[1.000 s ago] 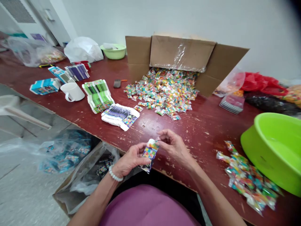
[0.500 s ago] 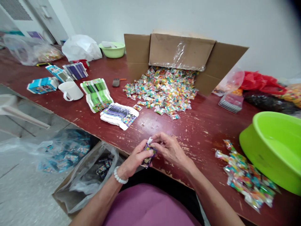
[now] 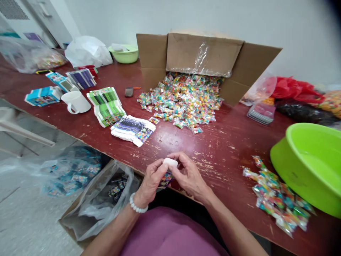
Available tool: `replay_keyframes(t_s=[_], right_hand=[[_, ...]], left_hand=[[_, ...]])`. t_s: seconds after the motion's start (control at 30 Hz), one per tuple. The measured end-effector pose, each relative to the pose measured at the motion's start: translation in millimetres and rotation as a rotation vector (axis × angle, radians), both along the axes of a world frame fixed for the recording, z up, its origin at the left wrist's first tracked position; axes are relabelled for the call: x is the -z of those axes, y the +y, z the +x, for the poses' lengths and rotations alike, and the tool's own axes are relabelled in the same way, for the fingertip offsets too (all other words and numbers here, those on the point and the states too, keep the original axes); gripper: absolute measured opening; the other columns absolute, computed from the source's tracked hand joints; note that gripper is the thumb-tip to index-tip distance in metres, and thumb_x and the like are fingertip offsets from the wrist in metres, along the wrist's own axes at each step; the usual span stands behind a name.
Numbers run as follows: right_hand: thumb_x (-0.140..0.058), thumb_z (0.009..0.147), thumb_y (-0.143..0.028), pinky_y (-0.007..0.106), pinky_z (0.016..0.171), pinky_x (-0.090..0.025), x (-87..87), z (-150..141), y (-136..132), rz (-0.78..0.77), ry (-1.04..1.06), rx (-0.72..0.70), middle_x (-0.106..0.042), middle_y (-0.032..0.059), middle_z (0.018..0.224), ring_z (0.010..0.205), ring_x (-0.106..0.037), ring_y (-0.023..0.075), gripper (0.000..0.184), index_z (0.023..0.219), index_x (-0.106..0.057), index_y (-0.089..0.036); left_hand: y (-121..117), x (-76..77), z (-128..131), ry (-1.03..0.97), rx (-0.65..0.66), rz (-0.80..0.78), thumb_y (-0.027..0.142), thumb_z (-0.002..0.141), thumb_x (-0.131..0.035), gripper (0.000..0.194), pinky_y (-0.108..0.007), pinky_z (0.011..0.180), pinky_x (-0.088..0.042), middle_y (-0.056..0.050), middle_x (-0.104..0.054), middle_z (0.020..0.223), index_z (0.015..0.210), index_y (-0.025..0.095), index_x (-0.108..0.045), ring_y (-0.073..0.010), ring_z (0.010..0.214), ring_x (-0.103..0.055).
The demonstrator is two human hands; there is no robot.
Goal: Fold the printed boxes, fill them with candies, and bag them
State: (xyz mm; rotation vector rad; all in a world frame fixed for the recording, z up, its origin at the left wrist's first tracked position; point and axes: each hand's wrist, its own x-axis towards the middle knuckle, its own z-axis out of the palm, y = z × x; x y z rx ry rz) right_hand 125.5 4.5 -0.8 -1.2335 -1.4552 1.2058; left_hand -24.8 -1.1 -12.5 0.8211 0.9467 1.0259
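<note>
Small printed carton (image 3: 165,180) at the table's (image 3: 229,149) near edge

The carton was dark purple with bright multicoloured printing, much of it hidden by fingers; at its upper end showed a plain white flap (image 3: 170,162) with rounded corners. The left hand (image 3: 149,182), above a bracelet (image 3: 137,204) of pale beads, grasped the carton's side, thumb foremost. The right hand (image 3: 190,177) had thumb and fingers curled in, gripping the carton by the flap. Left of them, along the near edge, lay a purple cardboard stack (image 3: 133,129) beside a green stack (image 3: 106,106). Toward the far edge, wrapped sweets (image 3: 183,99) spread before an open cardboard box (image 3: 202,53).
</note>
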Motion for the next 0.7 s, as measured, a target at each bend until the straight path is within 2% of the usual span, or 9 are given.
replay_keyframes(t_s=[0.07, 0.2, 0.3, 0.43, 0.57, 0.63, 0.7], right_hand=[[-0.069, 0.085, -0.039, 0.028, 0.068, -0.047, 3.4, -4, -1, -0.038, 0.11, 0.047, -0.064, 0.0012, 0.089, 0.074, -0.057, 0.0144, 0.027, 0.106, -0.063, -0.023], [-0.069, 0.085, -0.049, 0.026, 0.06, -0.047, 14.7, -2, -1, -0.324, 0.475, 0.033, -0.06, -0.0014, 0.079, 0.063, -0.055, 0.0115, 0.038, 0.112, -0.061, -0.023], [-0.075, 0.081, -0.045, 0.024, 0.062, -0.049, 16.6, 2, -2, -0.357, 0.5, -0.03, -0.064, 0.0001, 0.086, 0.066, -0.057, 0.0106, 0.036, 0.106, -0.064, -0.022], [-0.074, 0.081, -0.044, 0.025, 0.064, -0.051, 13.2, 4, -1, -0.284, 0.318, -0.076, -0.068, 0.0013, 0.085, 0.069, -0.061, 0.0134, 0.031, 0.099, -0.067, -0.02], [-0.065, 0.089, -0.043, 0.026, 0.058, -0.05, 11.1, 9, 1, -0.094, 0.095, -0.071, -0.069, 0.0014, 0.077, 0.061, -0.061, 0.0141, 0.023, 0.091, -0.07, -0.02], [-0.062, 0.092, -0.04, 0.028, 0.067, -0.053, 9.1, 12, 1, 0.052, 0.002, -0.145, -0.072, 0.0036, 0.087, 0.072, -0.066, 0.0168, 0.021, 0.091, -0.072, -0.022], [-0.059, 0.094, -0.038, 0.031, 0.081, -0.053, 7.1, 13, 1, 0.137, -0.07, -0.243, -0.074, 0.0049, 0.098, 0.088, -0.068, 0.0192, 0.02, 0.093, -0.074, -0.024]], left_hand=[[-1, -1.4, 2, -0.043, -0.056, -0.082, 0.044, 0.083, -0.07, 0.033, -0.023, 0.057, -0.053, -0.002, -0.068, 0.075, 0.097, 0.014, -0.07, -0.0133, 0.062, -0.062], [-1, -3.2, 0, -0.116, -0.036, -0.229, 0.051, 0.083, -0.067, 0.041, -0.027, 0.044, -0.052, -0.005, -0.068, 0.072, 0.096, 0.013, -0.067, -0.0151, 0.05, -0.06], [-2, -2.9, 0, -0.094, -0.051, -0.208, 0.05, 0.083, -0.068, 0.04, -0.025, 0.046, -0.053, -0.005, -0.069, 0.078, 0.102, 0.014, -0.066, -0.0135, 0.053, -0.06], [-5, -3.0, 1, -0.023, -0.028, -0.136, 0.051, 0.083, -0.069, 0.04, -0.021, 0.047, -0.051, -0.002, -0.068, 0.078, 0.101, 0.016, -0.066, -0.0123, 0.057, -0.06], [-4, -3.4, -1, -0.148, 0.076, -0.279, 0.063, 0.087, -0.057, 0.053, -0.026, 0.044, -0.05, -0.004, -0.068, 0.075, 0.106, 0.015, -0.066, -0.0141, 0.049, -0.06], [-3, -1.9, -2, -0.218, 0.085, -0.376, 0.063, 0.087, -0.055, 0.05, -0.027, 0.041, -0.05, -0.003, -0.067, 0.072, 0.104, 0.017, -0.064, -0.0148, 0.046, -0.06], [-2, 0.5, -3, -0.233, 0.066, -0.407, 0.055, 0.086, -0.061, 0.038, -0.026, 0.039, -0.048, -0.001, -0.065, 0.069, 0.094, 0.018, -0.062, -0.0141, 0.043, -0.059]])
